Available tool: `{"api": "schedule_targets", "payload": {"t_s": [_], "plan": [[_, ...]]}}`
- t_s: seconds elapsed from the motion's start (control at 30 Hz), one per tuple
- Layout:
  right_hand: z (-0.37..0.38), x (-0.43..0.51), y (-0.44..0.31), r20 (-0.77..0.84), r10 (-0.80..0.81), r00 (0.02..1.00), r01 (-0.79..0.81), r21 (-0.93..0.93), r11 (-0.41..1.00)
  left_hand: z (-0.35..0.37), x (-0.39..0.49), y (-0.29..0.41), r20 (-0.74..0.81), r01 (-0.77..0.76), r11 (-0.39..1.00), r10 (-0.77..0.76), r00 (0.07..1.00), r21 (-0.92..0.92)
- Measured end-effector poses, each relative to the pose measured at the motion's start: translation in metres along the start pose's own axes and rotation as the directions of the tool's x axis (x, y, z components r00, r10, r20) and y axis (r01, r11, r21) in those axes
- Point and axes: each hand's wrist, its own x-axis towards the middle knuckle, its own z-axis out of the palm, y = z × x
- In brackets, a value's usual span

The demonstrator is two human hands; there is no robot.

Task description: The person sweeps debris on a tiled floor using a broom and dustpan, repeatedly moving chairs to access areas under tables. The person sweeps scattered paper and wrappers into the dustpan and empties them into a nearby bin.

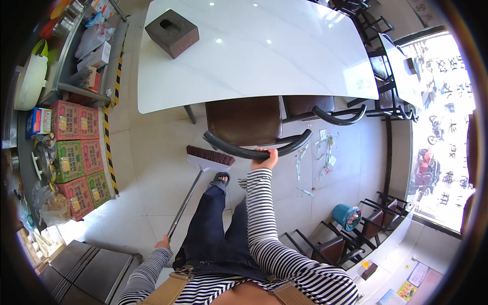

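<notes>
My left hand (163, 243) grips the grey handle of a broom (211, 160), whose dark bristles rest on the tiled floor ahead of my foot. With my right hand (265, 159) I hold the curved black back rail of a brown-seated chair (244, 118), which is partly under a white marble-look table (248, 65). A second chair (309, 106) stands to its right. Wrappers and strips of litter (327, 150) lie on the floor right of the held chair, with more thin strips (298, 169) nearer to it.
Stacked drink cartons (78, 152) and a metal shelf (89, 91) line the left side. A tissue box (173, 34) is on the table. At lower right, a blue bin (345, 216) stands beside several chairs (331, 249). Metal cabinets (99, 270) are at lower left.
</notes>
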Motion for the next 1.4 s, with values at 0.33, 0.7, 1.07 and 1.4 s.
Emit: {"api": "schedule_targets", "payload": {"t_s": [0.33,0.7,1.07,1.4], "plan": [[0.014,0.047,0.021,0.101,0.350,0.931,-0.339,-0.109,0.934,0.012,-0.013,0.039,0.014,0.010,1.000,-0.010,1.000,0.030],[0.058,0.203,-0.272,-0.102,-0.182,0.978,0.122,-0.427,0.896,0.023,-0.050,0.122,-0.001,0.119,0.993,-0.119,0.993,-0.020],[-0.129,0.225,-0.356,-0.114,0.171,0.979,-0.176,-0.036,0.984,0.026,-0.070,0.192,0.058,0.243,0.969,-0.240,0.969,-0.051],[-0.314,0.162,-0.367,-0.352,0.197,0.915,-0.174,0.096,0.980,0.028,-0.057,0.182,0.036,0.236,0.971,-0.235,0.971,-0.027]]}}
